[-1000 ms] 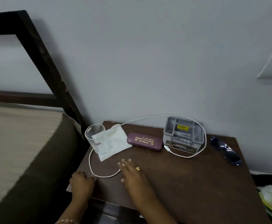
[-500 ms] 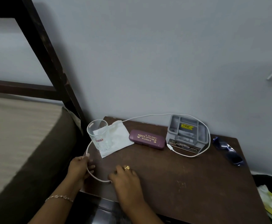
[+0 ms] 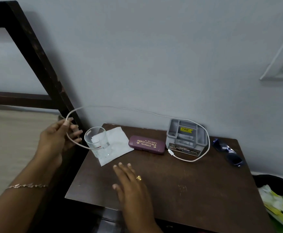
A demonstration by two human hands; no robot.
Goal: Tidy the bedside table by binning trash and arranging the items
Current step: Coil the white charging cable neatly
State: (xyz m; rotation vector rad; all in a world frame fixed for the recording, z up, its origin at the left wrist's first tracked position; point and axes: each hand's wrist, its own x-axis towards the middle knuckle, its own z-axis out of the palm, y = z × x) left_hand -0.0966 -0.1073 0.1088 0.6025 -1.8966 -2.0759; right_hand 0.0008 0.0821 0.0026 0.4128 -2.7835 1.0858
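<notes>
A pale grey wall (image 3: 154,56) backs the scene. The bed (image 3: 11,145) and its dark headboard frame (image 3: 41,68) fill your nine o'clock side. The dark wooden surface (image 3: 196,190) stands against the wall, with a dark bin (image 3: 270,179) holding something green and yellow just past its three o'clock edge.

On the far half sit:
- a grey organiser (image 3: 186,137) at twelve o'clock
- a white tissue (image 3: 120,145) at ten
- a maroon glasses case (image 3: 146,144) between the tissue and the organiser
- a clear glass (image 3: 97,142) upright on the tissue's left corner
- blue sunglasses (image 3: 228,152) at two, close to the right edge

The near half, from four to eight o'clock, is open wood. The nine o'clock edge sits tight beside the bed.

The white cable (image 3: 207,145) arcs from your left hand along the wall. It wraps the organiser's right side and ends with its plug on the surface in front of it.

Your left hand (image 3: 56,140) is raised off the nine o'clock edge, beside the glass. Its thumb and forefinger pinch the cable, and the other fingers are loosely spread. Your right hand (image 3: 130,182) is palm down at six o'clock, fingers straight and slightly apart, holding nothing.
</notes>
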